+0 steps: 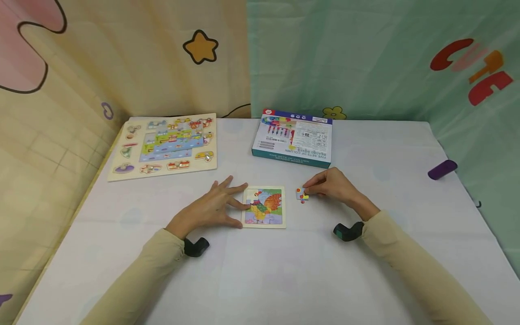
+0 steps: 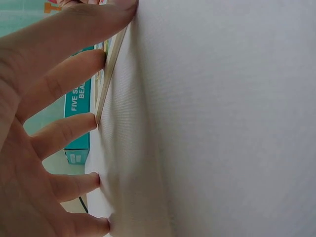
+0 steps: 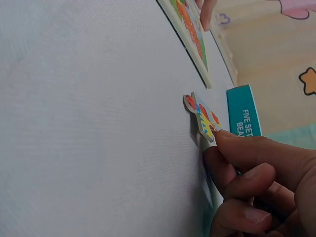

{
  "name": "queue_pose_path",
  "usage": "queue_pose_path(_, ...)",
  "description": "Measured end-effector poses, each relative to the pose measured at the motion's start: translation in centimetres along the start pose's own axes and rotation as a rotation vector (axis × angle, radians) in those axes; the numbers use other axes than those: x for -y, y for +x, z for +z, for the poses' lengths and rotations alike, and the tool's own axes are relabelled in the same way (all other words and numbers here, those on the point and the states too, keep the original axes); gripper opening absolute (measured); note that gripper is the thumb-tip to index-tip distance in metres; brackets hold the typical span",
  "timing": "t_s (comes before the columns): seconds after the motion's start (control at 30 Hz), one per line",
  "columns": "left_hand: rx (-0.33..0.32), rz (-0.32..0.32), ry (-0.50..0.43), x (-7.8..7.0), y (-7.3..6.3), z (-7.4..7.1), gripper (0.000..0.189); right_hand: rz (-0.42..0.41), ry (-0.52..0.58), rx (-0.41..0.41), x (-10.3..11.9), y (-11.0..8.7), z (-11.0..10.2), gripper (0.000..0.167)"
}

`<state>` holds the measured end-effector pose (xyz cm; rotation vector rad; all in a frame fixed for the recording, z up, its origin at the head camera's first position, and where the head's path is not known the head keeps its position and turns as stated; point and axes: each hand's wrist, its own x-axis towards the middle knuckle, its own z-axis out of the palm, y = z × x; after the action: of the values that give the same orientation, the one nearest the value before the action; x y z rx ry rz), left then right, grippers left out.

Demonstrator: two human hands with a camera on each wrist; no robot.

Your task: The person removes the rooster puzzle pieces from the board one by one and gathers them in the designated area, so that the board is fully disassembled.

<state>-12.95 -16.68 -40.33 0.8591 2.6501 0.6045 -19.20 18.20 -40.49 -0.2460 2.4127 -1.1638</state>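
A small square jigsaw puzzle with a pale wooden border and a colourful bird picture lies on the table. A pale patch shows in its upper left part. My left hand has its fingers spread at the puzzle's left side, fingertips on its edge and over the picture. In the left wrist view, the thumb and fingers stretch along the board's thin wooden edge. Just right of the puzzle, my right hand pinches a jigsaw piece between thumb and index finger. Red, yellow and blue show on that piece, tilted close over the tabletop.
A larger wooden peg puzzle board with vehicle pieces lies at the back left. Behind the small puzzle is a teal bead-set box. Near the right table edge rests a purple cylinder-like object. Printed curtains hang around the white table.
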Motion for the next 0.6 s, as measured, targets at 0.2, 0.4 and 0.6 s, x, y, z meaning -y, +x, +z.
queue_pose_path(0.2, -0.002, -0.002, -0.016, 0.03, 0.0, -0.01, 0.053, -0.049, -0.068, -0.034, 0.34, -0.05, 0.37, 0.015)
queue_pose_path(0.4, -0.002, 0.006, -0.006, 0.12, 0.0, 0.13, 0.053, -0.081, -0.15, -0.057, 0.59, -0.01, 0.49, 0.009)
queue_pose_path(0.6, -0.007, 0.012, 0.008, 0.14, -0.01, 0.1, 0.052, -0.091, -0.163, -0.044, 0.63, 0.03, 0.42, 0.009)
